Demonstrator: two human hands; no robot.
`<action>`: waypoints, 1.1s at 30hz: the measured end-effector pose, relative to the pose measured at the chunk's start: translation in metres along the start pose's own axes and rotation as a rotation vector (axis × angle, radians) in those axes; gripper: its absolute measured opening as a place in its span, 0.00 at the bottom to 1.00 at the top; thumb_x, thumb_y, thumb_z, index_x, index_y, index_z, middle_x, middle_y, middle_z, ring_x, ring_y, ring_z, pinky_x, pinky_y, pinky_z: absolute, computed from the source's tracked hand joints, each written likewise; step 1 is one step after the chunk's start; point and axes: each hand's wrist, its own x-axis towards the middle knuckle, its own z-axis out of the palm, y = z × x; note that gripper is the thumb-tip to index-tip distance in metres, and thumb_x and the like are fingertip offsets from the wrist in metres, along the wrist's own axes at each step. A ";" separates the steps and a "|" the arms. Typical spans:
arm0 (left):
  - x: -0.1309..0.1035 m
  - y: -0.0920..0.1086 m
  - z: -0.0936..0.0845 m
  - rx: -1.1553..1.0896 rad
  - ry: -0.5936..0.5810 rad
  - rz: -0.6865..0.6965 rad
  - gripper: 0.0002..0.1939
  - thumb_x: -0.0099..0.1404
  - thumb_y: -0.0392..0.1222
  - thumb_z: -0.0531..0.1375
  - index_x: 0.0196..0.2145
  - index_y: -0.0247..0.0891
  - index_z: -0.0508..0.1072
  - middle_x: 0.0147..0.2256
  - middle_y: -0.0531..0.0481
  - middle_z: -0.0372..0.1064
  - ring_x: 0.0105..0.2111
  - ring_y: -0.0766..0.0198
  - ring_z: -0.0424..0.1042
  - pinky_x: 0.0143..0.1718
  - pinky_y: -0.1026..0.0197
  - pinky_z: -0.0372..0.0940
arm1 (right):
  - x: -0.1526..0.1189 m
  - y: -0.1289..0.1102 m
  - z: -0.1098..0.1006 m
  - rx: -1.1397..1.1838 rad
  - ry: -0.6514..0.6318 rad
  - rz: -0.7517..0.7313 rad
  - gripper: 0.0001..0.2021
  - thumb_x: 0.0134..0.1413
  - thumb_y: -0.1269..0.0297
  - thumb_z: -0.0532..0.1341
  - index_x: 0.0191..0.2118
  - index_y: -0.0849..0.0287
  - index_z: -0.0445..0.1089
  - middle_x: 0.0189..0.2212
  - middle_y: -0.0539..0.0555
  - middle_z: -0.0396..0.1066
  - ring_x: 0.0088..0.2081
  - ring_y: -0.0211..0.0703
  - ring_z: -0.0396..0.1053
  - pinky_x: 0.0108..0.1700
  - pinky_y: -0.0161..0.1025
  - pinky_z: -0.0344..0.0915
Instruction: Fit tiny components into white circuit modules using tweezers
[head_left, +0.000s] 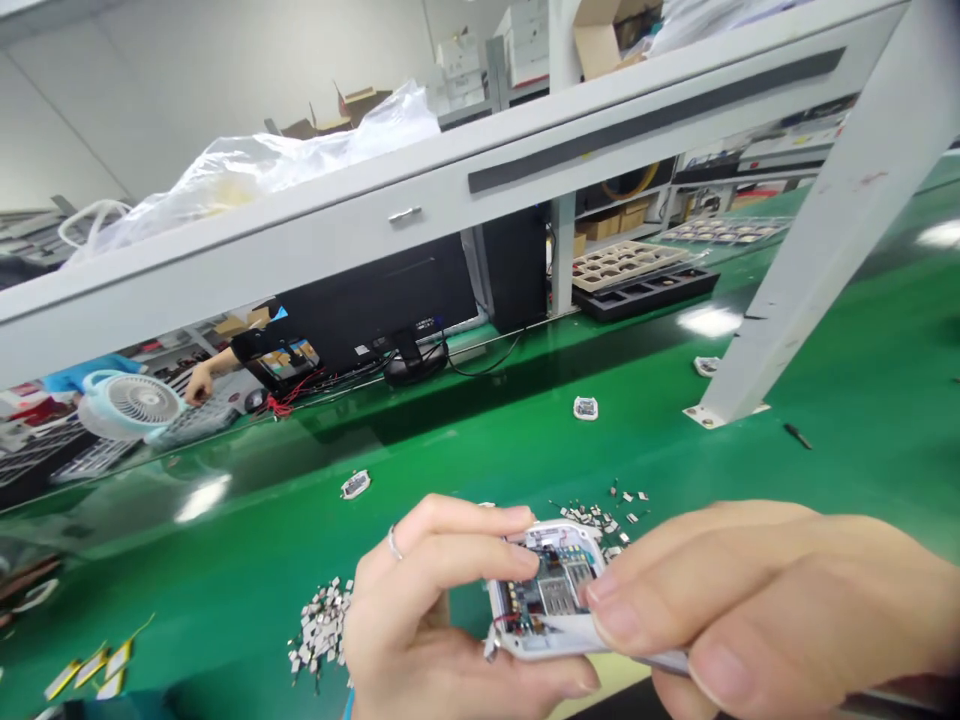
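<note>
Casing (553,594), interior facing camera

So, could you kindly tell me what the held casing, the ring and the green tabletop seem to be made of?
Held casing: probably plastic, semi-gloss white, given its smooth moulded rim. Ring: likely polished metal, from its silvery shine. Green tabletop: perhaps rubber or plastic, glossy, given its bright reflections.

The hands (409,620), cut off below, partly hide the white casing (562,638).
</note>
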 end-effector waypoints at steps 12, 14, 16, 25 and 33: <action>-0.002 -0.003 -0.002 -0.071 -0.021 0.021 0.12 0.43 0.41 0.67 0.26 0.36 0.70 0.34 0.48 0.70 0.31 0.63 0.71 0.27 0.64 0.70 | 0.011 -0.011 0.008 -0.174 -0.065 -0.233 0.08 0.47 0.57 0.60 0.29 0.53 0.73 0.28 0.47 0.74 0.29 0.39 0.73 0.30 0.29 0.70; 0.001 0.001 -0.002 -0.076 -0.009 -0.007 0.15 0.41 0.41 0.68 0.28 0.36 0.70 0.31 0.48 0.70 0.29 0.63 0.71 0.25 0.65 0.70 | 0.007 -0.009 0.005 -0.176 -0.096 -0.214 0.07 0.50 0.60 0.58 0.29 0.53 0.73 0.28 0.47 0.74 0.29 0.39 0.73 0.32 0.30 0.70; 0.002 0.003 -0.003 -0.069 0.003 -0.014 0.16 0.41 0.40 0.68 0.29 0.36 0.70 0.30 0.48 0.71 0.29 0.63 0.71 0.24 0.65 0.70 | 0.002 -0.005 -0.001 -0.186 -0.127 -0.186 0.07 0.52 0.63 0.56 0.30 0.54 0.72 0.28 0.48 0.74 0.29 0.39 0.73 0.34 0.31 0.70; -0.010 -0.001 -0.001 0.035 0.061 0.003 0.14 0.42 0.39 0.67 0.28 0.36 0.69 0.34 0.47 0.69 0.29 0.61 0.72 0.21 0.65 0.70 | 0.000 0.003 0.005 -0.169 -0.080 -0.351 0.07 0.52 0.65 0.56 0.35 0.50 0.71 0.31 0.44 0.74 0.26 0.33 0.72 0.33 0.27 0.69; -0.004 -0.012 -0.016 0.290 0.083 0.109 0.14 0.44 0.28 0.65 0.30 0.37 0.72 0.37 0.51 0.68 0.36 0.61 0.70 0.35 0.64 0.69 | 0.030 0.009 -0.024 0.240 0.146 -0.019 0.05 0.50 0.62 0.56 0.27 0.53 0.66 0.30 0.46 0.73 0.38 0.41 0.70 0.45 0.42 0.66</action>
